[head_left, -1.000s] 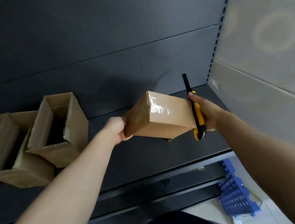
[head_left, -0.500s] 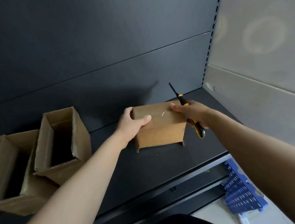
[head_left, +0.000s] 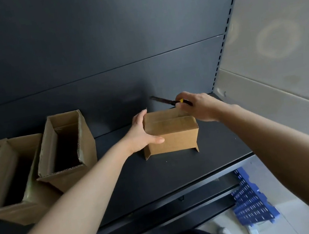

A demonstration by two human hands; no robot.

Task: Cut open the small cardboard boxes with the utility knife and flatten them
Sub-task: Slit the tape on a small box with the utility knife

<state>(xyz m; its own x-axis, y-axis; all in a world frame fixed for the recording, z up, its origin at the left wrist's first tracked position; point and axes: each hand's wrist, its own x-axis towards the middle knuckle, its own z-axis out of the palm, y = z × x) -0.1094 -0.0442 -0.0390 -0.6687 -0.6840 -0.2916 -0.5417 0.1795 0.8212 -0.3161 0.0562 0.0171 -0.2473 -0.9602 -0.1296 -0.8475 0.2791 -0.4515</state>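
A small closed cardboard box [head_left: 173,136] stands on the dark shelf [head_left: 179,174], its bottom flaps splayed out at both front corners. My left hand [head_left: 142,133] grips the box's left end, thumb on the front face and fingers over the top edge. My right hand [head_left: 199,107] holds a black and yellow utility knife [head_left: 164,101] at the box's top right rear corner. The knife's dark far end points up and to the left behind the box.
Two opened cardboard boxes [head_left: 66,147] [head_left: 6,178] lie on their sides at the shelf's left. A slotted upright [head_left: 223,31] and a pale wall panel [head_left: 280,44] bound the right. A blue perforated crate [head_left: 251,200] sits on the floor below.
The box went from held tilted in the air to standing on the shelf. My left hand shifted to its left end. My right hand brought the knife up to the top rear corner.
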